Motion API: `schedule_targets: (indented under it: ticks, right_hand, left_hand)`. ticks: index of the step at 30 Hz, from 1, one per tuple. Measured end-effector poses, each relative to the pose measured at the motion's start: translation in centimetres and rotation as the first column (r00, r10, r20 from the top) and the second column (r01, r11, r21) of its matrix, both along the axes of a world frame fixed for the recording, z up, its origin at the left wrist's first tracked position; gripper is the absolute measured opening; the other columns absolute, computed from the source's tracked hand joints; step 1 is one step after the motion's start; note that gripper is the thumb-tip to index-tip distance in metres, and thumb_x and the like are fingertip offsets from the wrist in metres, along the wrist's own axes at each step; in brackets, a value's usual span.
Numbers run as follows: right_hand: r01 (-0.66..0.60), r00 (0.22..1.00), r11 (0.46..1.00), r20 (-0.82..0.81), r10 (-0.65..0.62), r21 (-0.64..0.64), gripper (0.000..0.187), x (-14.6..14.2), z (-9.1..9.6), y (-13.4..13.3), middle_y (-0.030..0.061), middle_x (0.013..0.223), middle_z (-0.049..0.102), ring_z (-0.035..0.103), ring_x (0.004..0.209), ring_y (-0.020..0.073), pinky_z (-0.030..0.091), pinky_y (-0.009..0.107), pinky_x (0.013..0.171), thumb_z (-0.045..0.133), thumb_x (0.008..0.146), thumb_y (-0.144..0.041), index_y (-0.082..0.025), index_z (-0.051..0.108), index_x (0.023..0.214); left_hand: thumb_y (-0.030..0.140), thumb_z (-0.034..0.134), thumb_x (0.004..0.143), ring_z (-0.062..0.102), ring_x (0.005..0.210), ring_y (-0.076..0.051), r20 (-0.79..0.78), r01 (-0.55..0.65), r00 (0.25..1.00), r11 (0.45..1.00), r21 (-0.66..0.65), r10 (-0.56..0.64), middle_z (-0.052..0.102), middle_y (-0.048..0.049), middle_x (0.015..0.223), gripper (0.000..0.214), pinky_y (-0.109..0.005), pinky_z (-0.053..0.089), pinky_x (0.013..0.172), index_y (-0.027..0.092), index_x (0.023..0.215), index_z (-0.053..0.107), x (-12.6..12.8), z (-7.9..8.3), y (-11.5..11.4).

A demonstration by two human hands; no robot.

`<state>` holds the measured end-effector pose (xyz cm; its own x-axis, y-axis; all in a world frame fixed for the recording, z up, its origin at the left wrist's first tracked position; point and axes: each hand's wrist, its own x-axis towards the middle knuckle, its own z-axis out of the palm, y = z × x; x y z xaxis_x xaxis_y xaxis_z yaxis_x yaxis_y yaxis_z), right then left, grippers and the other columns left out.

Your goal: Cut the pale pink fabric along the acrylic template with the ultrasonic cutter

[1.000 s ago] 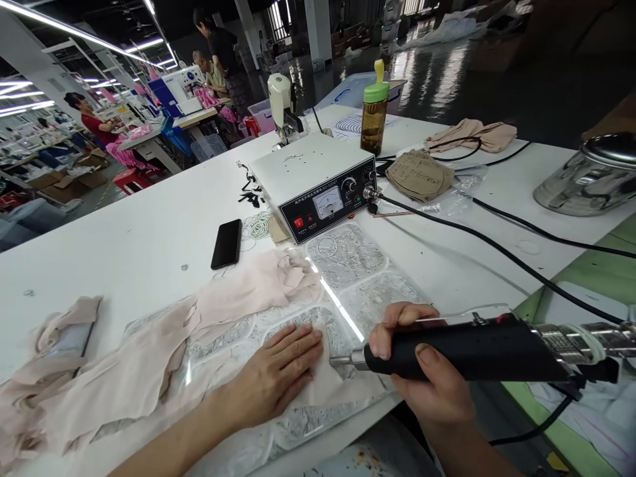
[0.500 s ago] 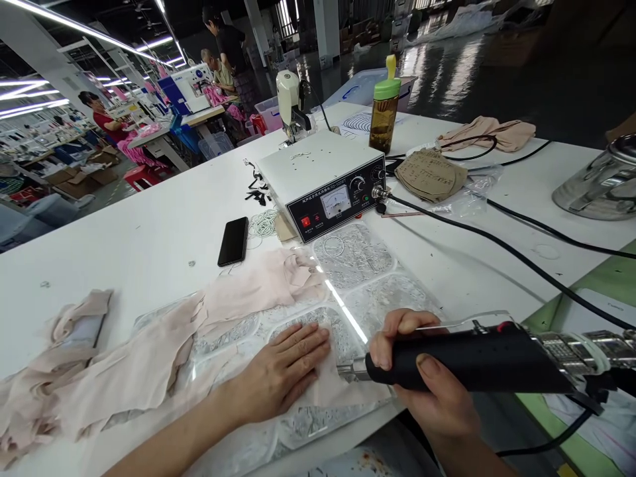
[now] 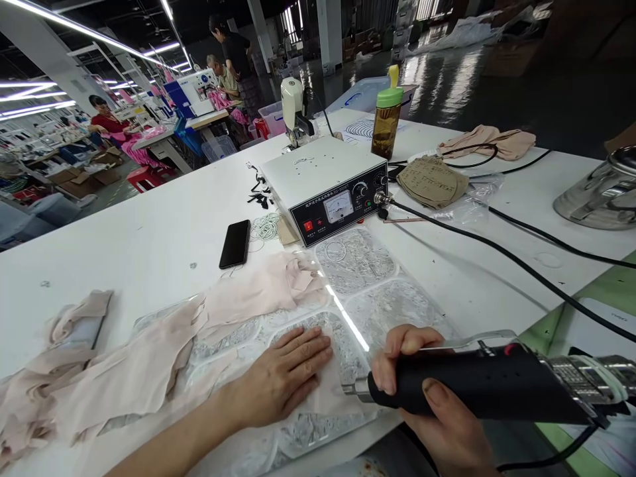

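Note:
My left hand (image 3: 291, 371) lies flat, fingers stretched out, on a thin pale pink piece of fabric (image 3: 335, 391). Under the fabric is a clear, grey-patterned plastic template (image 3: 370, 258) with rounded outlines. My right hand (image 3: 447, 427) is wrapped round the black handle of a handheld ultrasonic welder (image 3: 491, 387). The welder's metal tip points left and is at the fabric, just right of my left fingers; whether it presses on the cloth I cannot tell. More pale pink fabric pieces (image 3: 134, 358) stretch across the left of the template and table.
Behind the template stands the welder's control box (image 3: 342, 205), its black cable (image 3: 477, 242) crossing the right side. Nearby are a phone (image 3: 235, 244), a green-lidded bottle (image 3: 386, 122), brown card patterns (image 3: 432, 180) and a steel pot (image 3: 596, 192). People sit and stand at sewing machines further back.
The welder's tip has moved a little toward me along the fabric, right hand with it. My left hand stays in place. The view has shifted slightly.

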<state>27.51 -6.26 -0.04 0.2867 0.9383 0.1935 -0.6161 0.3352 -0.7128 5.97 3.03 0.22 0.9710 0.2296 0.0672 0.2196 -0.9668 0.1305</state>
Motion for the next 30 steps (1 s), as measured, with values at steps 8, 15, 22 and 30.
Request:
schedule_targets:
  ticks: [8,15,22,30]
  right_hand:
    - [0.002,1.000,1.000,0.006,-0.002,0.009,0.016,-0.1,-0.1,-0.2,-0.0006,0.083,0.049,0.055,0.057,0.0090,0.046,0.028,0.056,0.059,0.085,-0.040,-0.025,0.057,0.092]
    - [-0.004,1.000,1.000,0.027,0.005,-0.005,0.016,0.1,0.3,-0.1,-0.0004,0.082,0.048,0.056,0.056,0.0093,0.046,0.029,0.055,0.059,0.086,-0.040,-0.025,0.058,0.092]
    - [0.156,0.984,0.986,0.077,-0.160,0.052,0.015,1.3,0.2,0.4,0.0009,0.081,0.050,0.055,0.054,0.0100,0.049,0.029,0.051,0.061,0.084,-0.036,-0.023,0.060,0.091]
    - [0.330,0.921,0.926,0.155,-0.359,0.183,0.012,0.6,-0.7,3.5,0.0001,0.089,0.051,0.058,0.061,0.0110,0.052,0.031,0.060,0.059,0.085,-0.030,-0.024,0.057,0.096]
  left_hand:
    - [0.022,0.042,0.101,0.036,0.140,-0.025,0.001,-0.003,1.000,1.000,-0.023,0.003,0.047,-0.0124,0.144,0.044,-0.043,0.037,0.114,0.010,0.143,0.038,0.2,0.3,0.0]
    - [0.022,0.042,0.100,0.034,0.141,-0.027,-0.014,0.003,1.000,1.000,-0.028,-0.003,0.046,-0.0111,0.145,0.040,-0.045,0.037,0.113,0.013,0.139,0.047,0.1,0.1,0.1]
    - [0.022,0.040,0.101,0.033,0.141,-0.027,-0.006,0.013,1.000,0.999,-0.032,-0.013,0.044,-0.0103,0.147,0.040,-0.045,0.036,0.114,0.014,0.140,0.046,0.0,0.1,0.2]
    - [0.023,0.039,0.101,0.035,0.140,-0.026,-0.005,0.029,1.000,1.000,0.003,-0.029,0.042,-0.0099,0.148,0.040,-0.044,0.036,0.114,0.015,0.140,0.045,-0.1,-0.2,0.3]
